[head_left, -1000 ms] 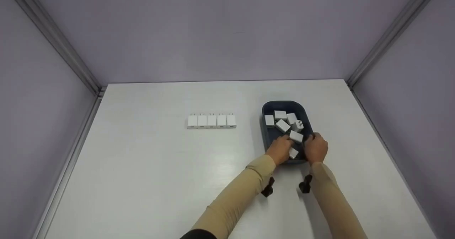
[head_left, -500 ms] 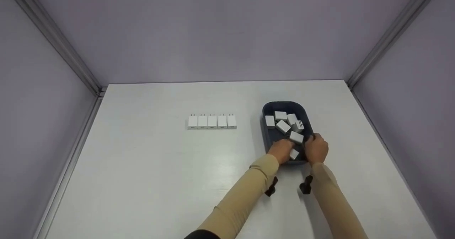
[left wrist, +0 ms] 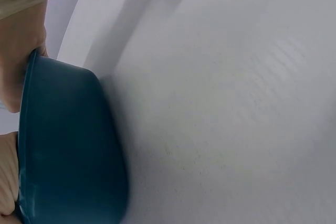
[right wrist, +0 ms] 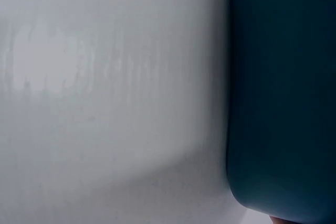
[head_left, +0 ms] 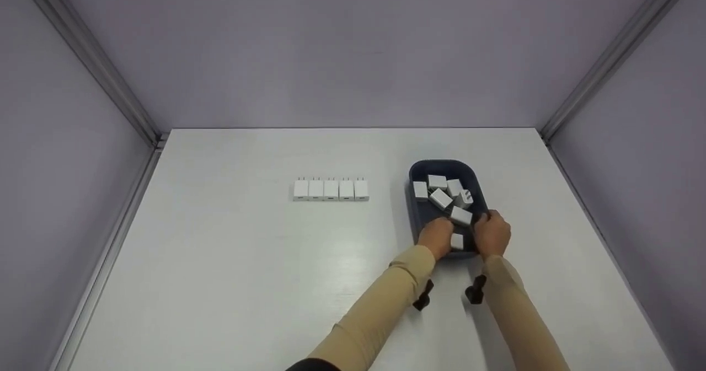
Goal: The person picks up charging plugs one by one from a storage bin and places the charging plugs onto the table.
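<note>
A dark blue tray (head_left: 423, 212) on the white table holds several white plug-in chargers (head_left: 461, 216). My left hand (head_left: 436, 237) reaches over its near-left side, with curled fingers at a white charger (head_left: 457, 242) near the front end; the fingertips are largely hidden. My right hand (head_left: 492, 234) grips the right rim. In the left wrist view the tray's outer wall (left wrist: 68, 140) stands between me and both hands, the left hand (left wrist: 7, 174) low at the edge. The right wrist view shows mostly the tray's side (right wrist: 286, 98).
Left of the tray, several white chargers (head_left: 331, 189) stand side by side in a straight row, prongs facing away. The white table (head_left: 231, 261) is bounded by pale walls at the back and sides. Black wrist mounts (head_left: 422, 296) hang under both forearms.
The charger by my left hand has turned from slanted to nearly straight. My left hand has drawn slightly toward me. The right hand stays on the rim; the row looks unchanged.
</note>
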Tool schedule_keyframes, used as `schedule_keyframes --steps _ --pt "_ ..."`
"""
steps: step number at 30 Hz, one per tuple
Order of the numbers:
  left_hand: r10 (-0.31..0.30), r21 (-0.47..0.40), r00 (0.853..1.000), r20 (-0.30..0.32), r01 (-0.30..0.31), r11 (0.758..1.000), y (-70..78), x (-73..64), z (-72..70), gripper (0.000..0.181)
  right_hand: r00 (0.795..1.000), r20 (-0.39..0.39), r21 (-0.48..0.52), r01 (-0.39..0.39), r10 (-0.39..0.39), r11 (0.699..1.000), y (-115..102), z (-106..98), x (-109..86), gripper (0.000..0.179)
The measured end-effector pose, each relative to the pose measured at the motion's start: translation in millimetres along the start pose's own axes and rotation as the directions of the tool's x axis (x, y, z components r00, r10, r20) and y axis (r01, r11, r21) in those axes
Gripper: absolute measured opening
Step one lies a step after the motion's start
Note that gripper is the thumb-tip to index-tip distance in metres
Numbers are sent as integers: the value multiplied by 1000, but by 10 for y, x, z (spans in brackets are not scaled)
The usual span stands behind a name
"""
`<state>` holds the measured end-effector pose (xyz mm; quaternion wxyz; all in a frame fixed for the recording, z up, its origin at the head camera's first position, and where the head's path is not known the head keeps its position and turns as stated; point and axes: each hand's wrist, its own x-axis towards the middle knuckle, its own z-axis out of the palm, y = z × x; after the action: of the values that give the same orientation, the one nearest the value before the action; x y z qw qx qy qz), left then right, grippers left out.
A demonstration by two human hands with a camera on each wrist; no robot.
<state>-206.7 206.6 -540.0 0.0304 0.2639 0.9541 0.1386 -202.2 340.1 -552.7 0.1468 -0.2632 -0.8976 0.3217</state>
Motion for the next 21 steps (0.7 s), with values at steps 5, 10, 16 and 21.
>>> schedule_keyframes --steps 5,10,16,21 --pt "-35 -12 999 34 36 999 -6 -2 -13 17 1000 12 -2 -11 11 1000 -12 -3 -4 37" --pt "-66 -46 998 16 67 997 -8 -43 3 30 999 40 -2 -23 23 1000 -14 16 -12 38" --pt "-4 -110 995 -95 -6 994 -50 -84 34 33 999 49 -9 -10 11 1000 -15 20 -17 38" --pt "89 -69 970 -228 -108 992 -100 -91 25 34 999 49 3 -20 19 1000 -30 -16 -2 38"
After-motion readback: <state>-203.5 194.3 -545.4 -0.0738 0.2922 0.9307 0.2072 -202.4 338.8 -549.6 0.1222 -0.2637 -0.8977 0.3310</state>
